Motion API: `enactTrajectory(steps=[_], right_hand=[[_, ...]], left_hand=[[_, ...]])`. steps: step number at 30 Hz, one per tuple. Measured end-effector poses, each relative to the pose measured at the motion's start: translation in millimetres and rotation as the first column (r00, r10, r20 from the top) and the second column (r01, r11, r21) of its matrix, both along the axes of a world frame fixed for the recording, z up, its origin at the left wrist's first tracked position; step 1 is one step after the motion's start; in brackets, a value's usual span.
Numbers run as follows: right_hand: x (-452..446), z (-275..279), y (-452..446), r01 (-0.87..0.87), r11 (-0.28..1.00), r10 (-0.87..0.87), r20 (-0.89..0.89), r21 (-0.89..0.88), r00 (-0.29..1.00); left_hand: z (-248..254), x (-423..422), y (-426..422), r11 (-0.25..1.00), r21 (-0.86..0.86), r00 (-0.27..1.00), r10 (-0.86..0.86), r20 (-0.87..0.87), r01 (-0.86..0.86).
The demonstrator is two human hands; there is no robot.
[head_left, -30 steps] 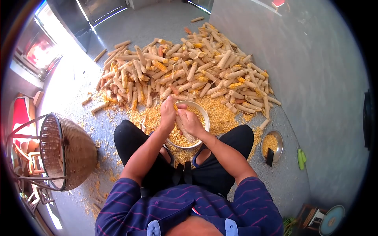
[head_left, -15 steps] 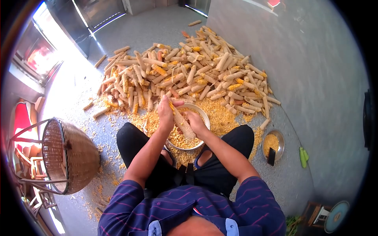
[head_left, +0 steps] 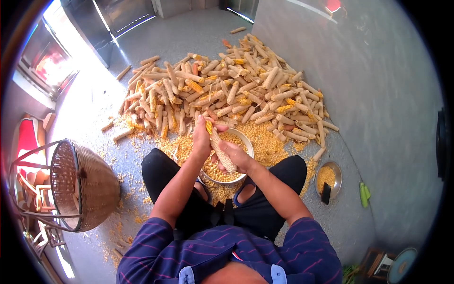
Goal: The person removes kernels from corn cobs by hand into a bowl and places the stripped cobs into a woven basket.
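Note:
A mostly bare corn cob [head_left: 227, 163] slants over the bowl, with yellow kernels left near its upper end. My left hand [head_left: 200, 140] is closed around that upper end. My right hand [head_left: 239, 157] wraps the lower part, its thumb lying along the cob and some fingers hidden behind it. Below both hands, between my feet, stands a round pale bowl [head_left: 251, 147] holding loose yellow kernels [head_left: 215, 173]. The hands and cob cover part of the bowl.
A large heap of cobs [head_left: 227, 90] lies ahead, with spilled kernels [head_left: 269, 144] around it. On the left stands a wicker basket [head_left: 97, 189]. To the right are a metal bowl [head_left: 336, 177] of kernels, a dark phone-like object [head_left: 326, 194] and a green object [head_left: 364, 194].
My right hand has shifted on the cob, and its thumb now shows lying along it. The left hand keeps its hold on the upper end. The view has shifted slightly.

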State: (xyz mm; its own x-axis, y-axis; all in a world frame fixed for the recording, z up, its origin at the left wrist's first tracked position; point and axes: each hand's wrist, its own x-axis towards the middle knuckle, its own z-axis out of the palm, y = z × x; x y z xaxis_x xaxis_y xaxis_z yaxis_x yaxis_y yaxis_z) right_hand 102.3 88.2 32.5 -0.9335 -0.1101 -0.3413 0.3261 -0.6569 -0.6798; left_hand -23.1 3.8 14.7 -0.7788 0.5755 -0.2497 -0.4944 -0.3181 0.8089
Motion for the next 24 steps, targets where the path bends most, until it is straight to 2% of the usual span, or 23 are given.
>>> enactTrajectory(steps=[1, 2, 3, 4, 5, 6, 8, 9, 11, 13, 15, 17, 18, 19, 20, 21, 22, 24], right_hand=[[-2.9, -4.6, -1.6, 0.005, 0.970, -0.005, 0.001, 0.242, 1.000], [-6.1, -18.0, -3.3, 0.004, 0.970, -0.003, -0.001, 0.244, 1.000], [-8.4, -34.1, -5.3, 0.138, 0.765, -0.092, -0.105, 0.629, 0.990], [-9.3, -43.6, -6.0, 0.268, 0.405, -0.129, -0.235, 0.874, 0.963], [-6.9, -19.6, -8.4, 0.183, 0.638, -0.137, -0.124, 0.748, 0.983], [-5.3, -8.1, -9.4, 0.184, 0.639, -0.138, -0.124, 0.747, 0.983], [-1.3, 3.0, -8.2, 0.085, 0.910, -0.088, -0.011, 0.407, 0.996], [0.9, 3.5, -5.7, 0.084, 0.909, -0.089, -0.008, 0.408, 0.996], [2.5, 5.6, -1.0, -0.055, 0.965, 0.041, 0.059, 0.255, 0.997], [3.4, 8.0, -0.5, -0.059, 0.965, 0.044, 0.065, 0.254, 0.997], [2.9, 4.6, -1.4, -0.063, 0.965, 0.047, 0.069, 0.254, 0.996], [-2.8, -5.5, -3.2, 0.029, 0.910, -0.029, -0.007, 0.413, 1.000], [-4.4, -10.4, -4.2, 0.027, 0.908, -0.025, -0.011, 0.417, 1.000], [-6.7, -8.8, -7.2, 0.092, 0.822, -0.075, -0.053, 0.562, 0.996], [-8.4, -7.2, -9.3, 0.158, 0.710, -0.119, -0.104, 0.687, 0.987], [-7.3, -5.2, -10.5, 0.158, 0.702, -0.152, -0.070, 0.694, 0.986], [-9.1, -11.5, -10.3, 0.161, 0.703, -0.155, -0.072, 0.693, 0.985], [-13.9, -32.1, -7.3, 0.319, 0.733, -0.240, -0.211, 0.601, 0.948]], left_hand=[[4.3, 5.0, -2.3, 0.999, -0.028, 0.999, 0.024, -0.044, -0.025], [1.4, 5.9, -1.1, 0.999, -0.026, 0.999, 0.026, -0.046, -0.027], [-2.8, 6.2, 1.5, 0.957, -0.238, 0.881, 0.035, -0.473, -0.165], [-6.0, 8.5, 3.4, 0.858, -0.356, 0.600, -0.072, -0.796, -0.371], [10.2, 19.4, 0.2, 0.780, -0.478, 0.601, -0.168, -0.782, -0.403], [10.2, 16.4, -0.5, 0.780, -0.480, 0.600, -0.171, -0.782, -0.402], [9.1, 8.1, -3.1, 0.797, -0.526, 0.634, -0.246, -0.733, -0.299], [7.5, 7.4, -5.0, 0.797, -0.526, 0.637, -0.246, -0.731, -0.296], [3.7, 3.7, -8.3, 0.804, -0.550, 0.598, -0.331, -0.730, -0.226], [-2.6, 2.5, -8.2, 0.805, -0.561, 0.579, -0.367, -0.728, -0.195], [-10.3, 1.8, -6.3, 0.869, -0.465, 0.653, -0.255, -0.713, -0.168], [0.8, 6.4, -6.6, 0.880, -0.449, 0.700, -0.222, -0.679, -0.157], [5.2, 9.2, -6.2, 0.889, -0.435, 0.745, -0.193, -0.638, -0.142], [0.7, 9.2, -4.1, 0.890, -0.431, 0.743, -0.188, -0.642, -0.147], [-6.1, 8.6, -1.2, 0.965, -0.260, 0.827, -0.139, -0.544, -0.009], [-12.2, 8.6, 0.4, 0.992, -0.061, 0.896, -0.123, -0.427, 0.108], [-11.3, 12.0, -0.6, 0.992, -0.063, 0.895, -0.126, -0.428, 0.110], [-7.7, 19.2, -2.7, 0.950, -0.126, 0.881, -0.313, -0.356, 0.286]])
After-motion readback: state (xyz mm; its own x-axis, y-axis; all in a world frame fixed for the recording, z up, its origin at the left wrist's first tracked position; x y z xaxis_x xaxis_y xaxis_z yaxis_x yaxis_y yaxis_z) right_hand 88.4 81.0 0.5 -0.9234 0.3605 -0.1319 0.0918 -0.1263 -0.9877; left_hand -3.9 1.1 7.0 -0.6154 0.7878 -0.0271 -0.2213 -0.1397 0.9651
